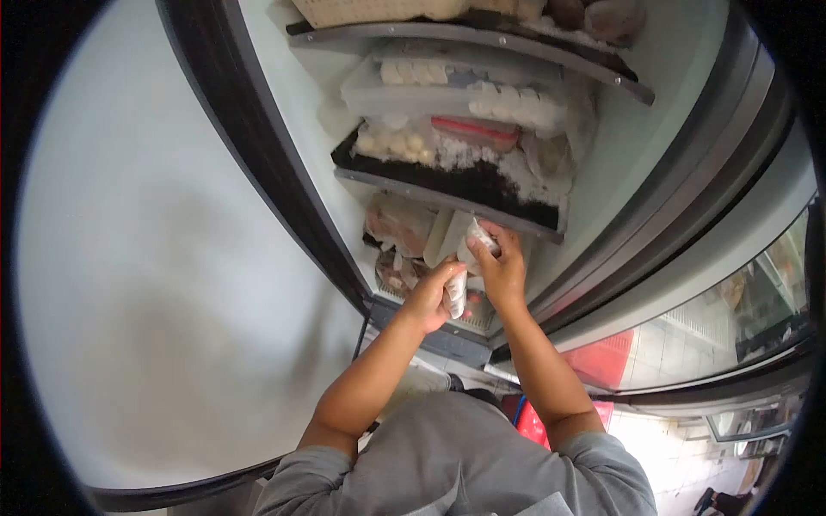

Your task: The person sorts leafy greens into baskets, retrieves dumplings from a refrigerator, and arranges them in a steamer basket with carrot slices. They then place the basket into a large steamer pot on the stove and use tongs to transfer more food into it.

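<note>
My left hand [427, 297] is closed around a white packet [457, 296] that looks like a plastic-wrapped roll and points downward. Close beside it, my right hand [503, 265] grips another white wrapped packet [482, 236] between thumb and fingers. What is inside the wrapping cannot be made out. Both hands are in the lower part of an upright freezer, just below the middle shelf [447, 198]. Behind them a white container [439, 234] stands beside bagged pinkish food [400, 222].
On the middle shelf lie a clear plastic box [413, 101], a bag of pale round balls [396, 144], a red-edged package [475, 131] and frost. An upper shelf [482, 41] overhangs these. The open freezer door [680, 318] is at right, with a red container [533, 423] on the floor.
</note>
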The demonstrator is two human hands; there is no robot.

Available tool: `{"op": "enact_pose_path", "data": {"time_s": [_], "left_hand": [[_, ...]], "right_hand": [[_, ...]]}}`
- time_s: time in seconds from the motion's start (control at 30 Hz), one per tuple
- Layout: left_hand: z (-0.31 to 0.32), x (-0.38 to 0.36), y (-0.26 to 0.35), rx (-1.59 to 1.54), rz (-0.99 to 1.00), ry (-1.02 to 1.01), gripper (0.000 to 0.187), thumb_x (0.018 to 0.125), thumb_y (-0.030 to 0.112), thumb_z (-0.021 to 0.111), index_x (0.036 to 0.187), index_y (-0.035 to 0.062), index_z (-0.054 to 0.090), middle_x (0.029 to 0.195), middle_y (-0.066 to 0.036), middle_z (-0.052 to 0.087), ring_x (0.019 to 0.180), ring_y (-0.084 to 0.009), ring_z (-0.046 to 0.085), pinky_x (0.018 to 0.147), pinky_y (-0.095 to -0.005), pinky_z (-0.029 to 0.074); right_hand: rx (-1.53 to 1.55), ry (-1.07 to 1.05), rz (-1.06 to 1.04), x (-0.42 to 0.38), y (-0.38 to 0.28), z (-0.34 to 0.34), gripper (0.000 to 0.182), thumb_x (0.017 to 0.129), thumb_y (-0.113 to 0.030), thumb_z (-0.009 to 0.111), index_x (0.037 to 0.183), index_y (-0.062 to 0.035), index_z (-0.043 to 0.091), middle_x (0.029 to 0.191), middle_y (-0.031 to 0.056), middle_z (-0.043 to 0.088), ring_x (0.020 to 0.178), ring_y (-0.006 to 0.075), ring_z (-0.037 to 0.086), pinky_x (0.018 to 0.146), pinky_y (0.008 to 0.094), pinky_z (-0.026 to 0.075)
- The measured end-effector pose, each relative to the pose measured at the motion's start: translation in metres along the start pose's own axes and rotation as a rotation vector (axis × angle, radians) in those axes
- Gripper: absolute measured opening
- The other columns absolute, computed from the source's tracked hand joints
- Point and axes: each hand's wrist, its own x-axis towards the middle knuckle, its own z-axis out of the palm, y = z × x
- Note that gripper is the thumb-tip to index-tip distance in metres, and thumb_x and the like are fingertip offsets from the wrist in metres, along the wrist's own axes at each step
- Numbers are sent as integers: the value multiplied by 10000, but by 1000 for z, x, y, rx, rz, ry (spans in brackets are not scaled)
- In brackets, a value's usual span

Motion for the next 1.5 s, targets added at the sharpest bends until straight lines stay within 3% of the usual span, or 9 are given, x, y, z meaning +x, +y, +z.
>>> {"op": "enact_pose_path", "data": {"time_s": [0.4, 0.6, 0.77, 0.9, 1.0, 1.17, 1.23, 1.43, 1.5], "left_hand": [[-23, 18, 3, 266, -63, 142, 297, 847, 340, 625, 1060, 151, 540, 870, -23, 575, 595, -146, 580, 439, -307, 475], [-22, 27, 4, 262, -83, 111, 301, 846, 344, 632, 1041, 138, 529, 841, -37, 566, 591, -177, 581, 451, -348, 481], [-5, 60, 13, 224, -220, 307, 413, 832, 453, 628, 1022, 103, 522, 780, -54, 569, 587, -217, 577, 460, -386, 483], [7, 63, 22, 186, -133, 387, 509, 833, 563, 588, 1033, 99, 527, 823, -56, 584, 604, -222, 577, 544, -404, 503], [-4, 54, 19, 31, -6, 322, 496, 893, 541, 509, 1082, 83, 526, 871, -75, 599, 727, -230, 604, 651, -421, 508], [-3, 38, 7, -278, 158, 351, 469, 949, 485, 433, 1141, 66, 520, 964, -88, 600, 806, -231, 618, 733, -434, 504], [7, 17, 12, -112, 125, 404, 436, 951, 478, 444, 1085, 79, 558, 993, -60, 592, 941, -206, 584, 777, -361, 488], [-12, 15, 9, 685, 412, 329, 403, 960, 423, 457, 999, 32, 543, 890, -48, 573, 831, -186, 542, 750, -313, 447], [3, 15, 2, 932, 627, 612, 395, 939, 397, 492, 959, 7, 556, 805, -168, 612, 731, -291, 587, 662, -387, 446]], "right_hand": [[-160, -286, 3, 5, 41, -5, 399, 883, -315, 617, 1104, 14, 580, 970, 106, 639, 908, 139, 576, 761, 275, 462], [419, -208, 386, 8, 39, -3, 463, 853, -378, 623, 1096, 15, 586, 958, 187, 646, 871, 243, 628, 777, 350, 475], [-422, 65, -157, 47, 103, -3, 421, 853, -354, 600, 1063, 11, 609, 1025, 209, 632, 884, 364, 610, 809, 409, 470], [-428, 22, -30, 46, 99, -9, 412, 878, -335, 571, 1098, 13, 592, 1108, 237, 601, 1008, 439, 544, 904, 418, 415], [-410, 201, -321, 11, 44, -17, 351, 865, -299, 613, 1016, 19, 610, 986, 212, 617, 858, 366, 605, 783, 432, 466], [-125, -149, -36, -23, 10, 2, 392, 854, -335, 645, 1020, 16, 595, 889, 198, 631, 785, 280, 632, 695, 354, 483], [-91, -242, 70, -13, 6, -5, 373, 853, -317, 649, 1032, 3, 585, 858, 174, 630, 728, 240, 617, 670, 331, 475], [325, -380, 154, 4, 31, 17, 254, 924, -271, 554, 938, -20, 583, 766, 54, 592, 695, 101, 521, 640, 266, 441], [321, -107, 106, -3, 29, 43, 285, 956, -291, 504, 877, -24, 565, 732, 26, 555, 692, 76, 490, 633, 255, 424]]}}
